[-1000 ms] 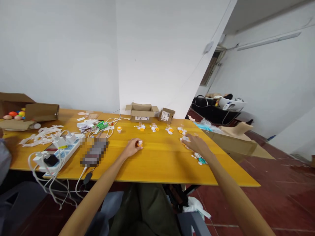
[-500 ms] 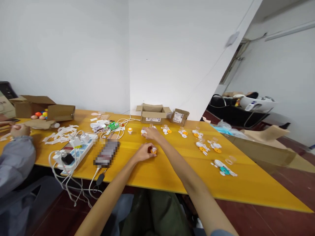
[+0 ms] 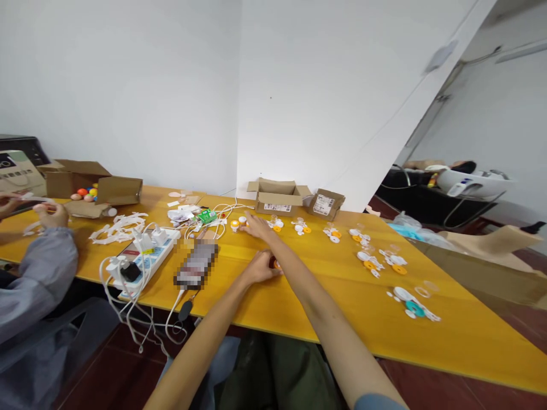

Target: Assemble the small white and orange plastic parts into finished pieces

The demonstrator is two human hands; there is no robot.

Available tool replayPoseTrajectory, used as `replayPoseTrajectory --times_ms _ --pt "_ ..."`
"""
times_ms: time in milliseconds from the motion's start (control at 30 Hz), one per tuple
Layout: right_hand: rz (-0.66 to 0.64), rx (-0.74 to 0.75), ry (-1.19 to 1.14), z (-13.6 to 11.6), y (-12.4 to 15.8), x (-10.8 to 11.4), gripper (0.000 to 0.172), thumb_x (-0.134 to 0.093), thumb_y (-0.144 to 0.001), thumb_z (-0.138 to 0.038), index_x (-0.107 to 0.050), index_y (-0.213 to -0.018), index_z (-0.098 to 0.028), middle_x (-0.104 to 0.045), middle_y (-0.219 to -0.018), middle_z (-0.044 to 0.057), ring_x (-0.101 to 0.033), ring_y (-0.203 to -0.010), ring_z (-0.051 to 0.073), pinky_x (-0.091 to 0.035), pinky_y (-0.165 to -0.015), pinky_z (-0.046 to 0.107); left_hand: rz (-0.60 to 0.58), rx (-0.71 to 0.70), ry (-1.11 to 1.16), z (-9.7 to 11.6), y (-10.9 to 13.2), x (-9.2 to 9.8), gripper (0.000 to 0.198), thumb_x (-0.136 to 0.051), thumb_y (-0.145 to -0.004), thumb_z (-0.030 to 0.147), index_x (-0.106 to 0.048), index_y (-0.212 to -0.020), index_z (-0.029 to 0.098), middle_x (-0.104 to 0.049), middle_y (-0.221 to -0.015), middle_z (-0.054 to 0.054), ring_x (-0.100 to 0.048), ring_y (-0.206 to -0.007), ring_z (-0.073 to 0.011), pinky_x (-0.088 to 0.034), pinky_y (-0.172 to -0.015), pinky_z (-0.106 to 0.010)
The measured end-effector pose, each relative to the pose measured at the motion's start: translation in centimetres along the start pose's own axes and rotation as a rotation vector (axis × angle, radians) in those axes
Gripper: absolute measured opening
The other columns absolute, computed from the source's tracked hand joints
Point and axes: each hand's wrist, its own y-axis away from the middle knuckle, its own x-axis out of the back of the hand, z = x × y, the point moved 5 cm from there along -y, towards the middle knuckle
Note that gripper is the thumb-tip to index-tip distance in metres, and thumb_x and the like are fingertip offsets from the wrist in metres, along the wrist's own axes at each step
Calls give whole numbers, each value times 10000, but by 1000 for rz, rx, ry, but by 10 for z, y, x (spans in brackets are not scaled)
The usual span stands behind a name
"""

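Note:
My left hand (image 3: 261,267) rests on the table with its fingers curled round a small orange plastic piece (image 3: 277,264), partly hidden by my right forearm. My right hand (image 3: 257,227) reaches further forward, its fingertips at a small white rounded piece (image 3: 243,220) that shows a little orange below. Just left of these fingertips stands a small orange-and-white plastic piece (image 3: 235,225). Several groups of loose white, orange and clear plastic parts (image 3: 333,234) lie to the right. The nearest group includes a teal ring (image 3: 415,308).
A power strip (image 3: 156,256) with tangled cables and a phone (image 3: 196,265) lie left. Cardboard boxes (image 3: 280,196) stand against the wall. At far left a co-worker's hands (image 3: 51,215) hold a pale strip, near white strips (image 3: 119,228) and a box of coloured balls.
The view has turned slightly left. My right hand has moved left with the white piece, close to the standing orange-and-white piece. My left hand keeps its hold.

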Motion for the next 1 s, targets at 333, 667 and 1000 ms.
replayPoseTrajectory --times_ms 333,667,1000 --pt "-13 24 -154 1 6 -4 975 -752 -770 -332 -153 -1536 -252 -393 -1515 173 -459 -1346 344 -384 -1075 443 7 0 -19 -1 0 1 162 -689 -690 265 -576 -766 177 -585 -728 2 -514 -683 -155 -418 -627 -272" --pt "-52 8 -279 34 4 -17 1196 -833 -658 -356 -56 -1556 -206 -265 -1580 219 -357 -1421 347 -347 -1119 460 6 -33 -55 9 0 4 162 -713 -683 255 -611 -780 175 -599 -730 5 -505 -671 -150 -398 -651 -279" --pt "-148 -115 -224 61 30 -10 1000 -745 -677 -624 -327 -1464 -171 -369 -1529 213 -427 -1371 357 -411 -1075 480 38 -55 -15 -1 -2 1 232 -743 -675 280 -656 -870 189 -675 -859 -29 -590 -798 -189 -466 -769 -311"
